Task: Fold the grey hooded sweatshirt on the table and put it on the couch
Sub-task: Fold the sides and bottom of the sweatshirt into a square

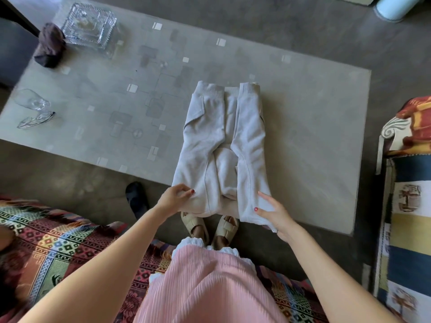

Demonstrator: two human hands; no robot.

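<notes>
We have the grey sweatshirt (pixel 224 145) lying on the tabletop (pixel 314 136), already narrowed into a long strip: both sides are turned in toward the middle, and the ribbed hem sits at the far end. The near end hangs just over the tabletop's edge, above our sandals. Our left hand (pixel 173 200) pinches the near left corner, thumb and fingers closed on the cloth. Our right hand (pixel 274 216) holds the near right corner, thumb on top and fingers underneath, so that grip is clamped on the sweatshirt as well.

We judge the lengthwise folds done. What seems left is to carry this near end up toward the hem, once or twice, to make a compact bundle, and then move it to the couch (pixel 58 241) with the patterned cover beside us. Nothing rests on the couch from this task yet.
</notes>
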